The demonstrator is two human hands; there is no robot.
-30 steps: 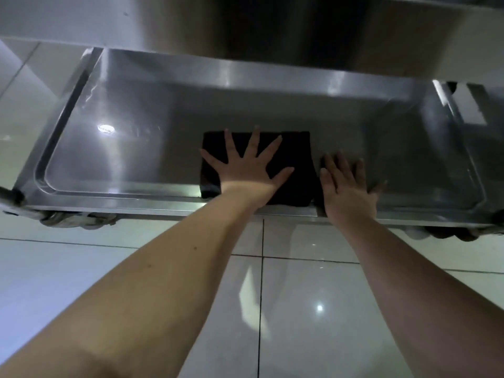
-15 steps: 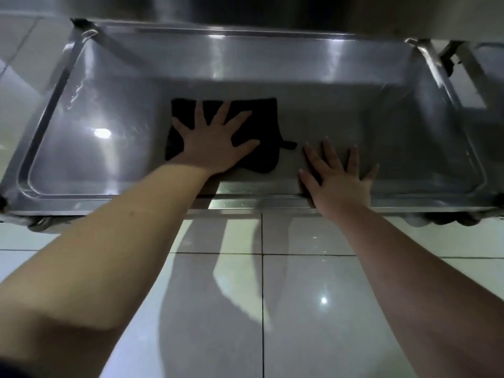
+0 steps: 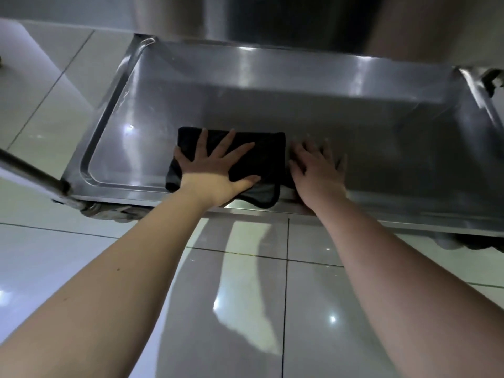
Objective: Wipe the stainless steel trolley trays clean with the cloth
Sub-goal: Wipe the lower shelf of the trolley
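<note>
**Here, a black cloth is lying crosswise at the front of the lower tray**

The cloth is lying near the front of the tray. Its long axis is running left to right along the front rim, and its near right corner is drooping over that rim. It is a soft, dark, folded rectangle with a rounded, stitched border. The tray is a shallow pan of brushed steel with rounded corners and a raised lip, and it is catching small spots of light.

The left hand is pressing down on the cloth's left half, fingers straight, spread wide apart and pointing away from the person. The right hand is resting flat on bare steel just beside the cloth's right edge. Its fingers are straight and slightly apart, though they are blurring at the tips.

A steel upper shelf is overhanging the far side. A round tube is meeting the near left corner above a wheel. Glossy pale floor tiles are showing below.

Half a second ago a strip of bare steel was separating cloth and right hand, and the cloth was lying wholly inside the pan. Now the two are meeting and the cloth is overlapping the rim.
</note>
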